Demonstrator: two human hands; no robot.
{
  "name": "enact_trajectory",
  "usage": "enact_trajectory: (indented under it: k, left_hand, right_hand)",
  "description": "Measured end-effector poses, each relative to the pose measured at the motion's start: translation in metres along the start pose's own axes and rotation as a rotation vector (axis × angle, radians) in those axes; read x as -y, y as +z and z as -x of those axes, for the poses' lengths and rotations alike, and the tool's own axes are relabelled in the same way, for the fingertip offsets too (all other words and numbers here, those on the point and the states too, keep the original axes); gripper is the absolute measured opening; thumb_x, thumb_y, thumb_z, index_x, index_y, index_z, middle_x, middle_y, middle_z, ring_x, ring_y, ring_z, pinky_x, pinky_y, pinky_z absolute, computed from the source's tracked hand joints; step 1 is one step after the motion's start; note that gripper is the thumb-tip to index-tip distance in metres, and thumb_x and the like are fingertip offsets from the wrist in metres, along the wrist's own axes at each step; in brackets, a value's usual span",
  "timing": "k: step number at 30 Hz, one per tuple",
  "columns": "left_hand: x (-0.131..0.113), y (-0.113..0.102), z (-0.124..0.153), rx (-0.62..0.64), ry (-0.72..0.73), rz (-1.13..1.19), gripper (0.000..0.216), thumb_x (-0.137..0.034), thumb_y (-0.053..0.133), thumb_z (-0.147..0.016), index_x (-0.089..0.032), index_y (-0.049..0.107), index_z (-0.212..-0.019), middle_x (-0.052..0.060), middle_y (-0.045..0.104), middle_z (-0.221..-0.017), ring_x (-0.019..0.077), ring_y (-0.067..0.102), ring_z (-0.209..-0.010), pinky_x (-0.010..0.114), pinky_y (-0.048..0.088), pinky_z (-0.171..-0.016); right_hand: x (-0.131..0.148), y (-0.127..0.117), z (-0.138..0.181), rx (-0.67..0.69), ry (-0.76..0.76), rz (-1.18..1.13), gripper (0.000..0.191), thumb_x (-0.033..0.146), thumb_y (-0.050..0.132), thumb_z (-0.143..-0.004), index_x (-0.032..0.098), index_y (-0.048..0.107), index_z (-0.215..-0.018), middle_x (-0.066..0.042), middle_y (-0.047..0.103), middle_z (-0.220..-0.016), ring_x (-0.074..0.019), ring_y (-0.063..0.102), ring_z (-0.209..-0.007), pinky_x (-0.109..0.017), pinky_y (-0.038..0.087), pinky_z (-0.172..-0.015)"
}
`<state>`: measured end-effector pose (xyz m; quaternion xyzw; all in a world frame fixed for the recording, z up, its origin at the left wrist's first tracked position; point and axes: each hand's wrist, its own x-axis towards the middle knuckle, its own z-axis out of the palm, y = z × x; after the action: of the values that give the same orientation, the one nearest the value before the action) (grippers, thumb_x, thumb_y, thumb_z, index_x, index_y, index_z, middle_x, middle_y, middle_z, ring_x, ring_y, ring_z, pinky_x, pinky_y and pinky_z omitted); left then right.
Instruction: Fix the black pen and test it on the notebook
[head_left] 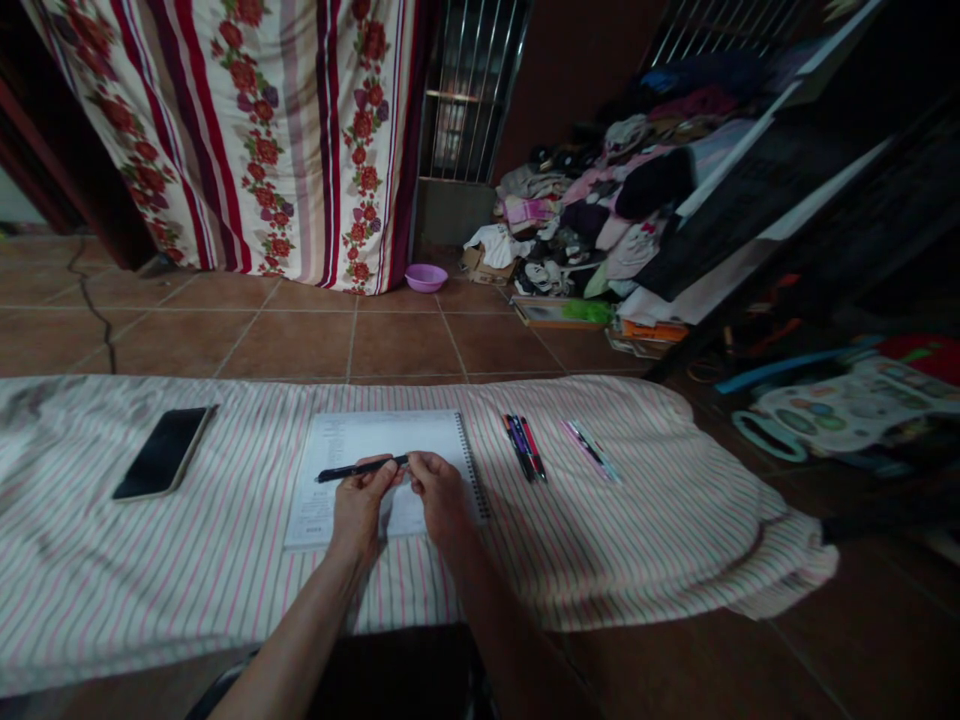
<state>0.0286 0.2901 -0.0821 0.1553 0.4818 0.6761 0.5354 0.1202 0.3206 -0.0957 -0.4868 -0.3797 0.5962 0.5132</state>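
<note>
A black pen (352, 469) lies level between my two hands, above a spiral-bound notebook (442, 430). My left hand (364, 497) is closed around the pen's middle, thumb on top. At the pen's right end, my right hand (437, 490) pinches with thumb and forefinger. The notebook is open flat, its wire binding on the right, with faint print on the page. To its right rest several pens (523, 447) side by side, dark, purple and red. Beyond them lie slimmer pale pens (590, 450), pink and light blue.
A smartphone (165, 453) lies at left on the striped cloth (240, 560) covering the table. Behind are a floral curtain (300, 140), a purple basin (426, 278) on the tiled floor and a heap of clothes (585, 210). Patterned items (825, 405) stand at right.
</note>
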Motion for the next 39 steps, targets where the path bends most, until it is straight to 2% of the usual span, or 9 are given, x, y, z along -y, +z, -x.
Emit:
enact_trajectory:
  k: [14,22,25,29,34,39]
  left_hand:
    - [-0.002,0.003,0.003,0.001,0.011,0.02,0.028,-0.024,0.08,-0.053,-0.012,0.065,-0.074,0.003,0.07,-0.066,0.0131,0.066,-0.063,0.025,0.051,-0.068]
    - [0.0,0.003,0.003,-0.005,-0.001,0.037,0.023,-0.021,0.078,-0.056,-0.012,0.065,-0.073,0.003,0.069,-0.066,0.0133,0.066,-0.064,0.026,0.052,-0.069]
    - [0.001,0.002,0.001,-0.015,0.008,0.028,0.024,-0.021,0.078,-0.056,-0.012,0.065,-0.074,0.003,0.069,-0.067,0.014,0.066,-0.065,0.027,0.051,-0.07]
    - [0.0,0.0,-0.001,-0.028,0.042,0.007,0.026,-0.022,0.078,-0.055,-0.013,0.064,-0.076,0.003,0.069,-0.068,0.0135,0.066,-0.066,0.026,0.051,-0.071]
    - [-0.001,0.0,-0.001,-0.027,0.07,-0.048,0.027,-0.025,0.077,-0.056,-0.013,0.064,-0.077,0.003,0.069,-0.065,0.0132,0.065,-0.063,0.026,0.05,-0.069]
    - [-0.001,0.0,0.002,-0.035,0.089,-0.114,0.026,-0.024,0.076,-0.057,-0.013,0.064,-0.077,0.002,0.069,-0.064,0.0144,0.064,-0.062,0.028,0.05,-0.068]
  right_hand:
    - [0.002,0.002,0.001,0.021,-0.037,-0.04,0.025,0.04,0.063,-0.065,0.016,0.06,-0.065,0.006,0.042,-0.048,-0.0084,0.034,-0.048,-0.025,0.023,-0.049]
    - [-0.002,0.003,0.0,0.02,-0.034,-0.057,0.024,0.039,0.064,-0.065,0.016,0.063,-0.075,0.007,0.042,-0.05,-0.0084,0.034,-0.048,-0.025,0.024,-0.048]
    - [-0.001,0.006,0.001,0.021,0.01,-0.105,0.027,0.039,0.066,-0.062,0.017,0.064,-0.078,0.006,0.044,-0.053,-0.0086,0.036,-0.049,-0.024,0.027,-0.049]
    - [0.002,0.011,0.004,0.029,0.079,-0.263,0.034,0.041,0.071,-0.058,0.018,0.064,-0.082,0.001,0.055,-0.068,-0.0098,0.045,-0.057,-0.024,0.036,-0.053]
    - [0.005,0.01,0.005,0.057,0.132,-0.234,0.035,0.049,0.071,-0.06,0.017,0.058,-0.065,0.001,0.054,-0.063,-0.008,0.044,-0.054,-0.021,0.034,-0.049]
    - [0.005,0.007,0.004,0.04,0.126,-0.151,0.037,0.049,0.071,-0.06,0.015,0.057,-0.061,0.002,0.053,-0.057,-0.0071,0.041,-0.051,-0.021,0.03,-0.048]
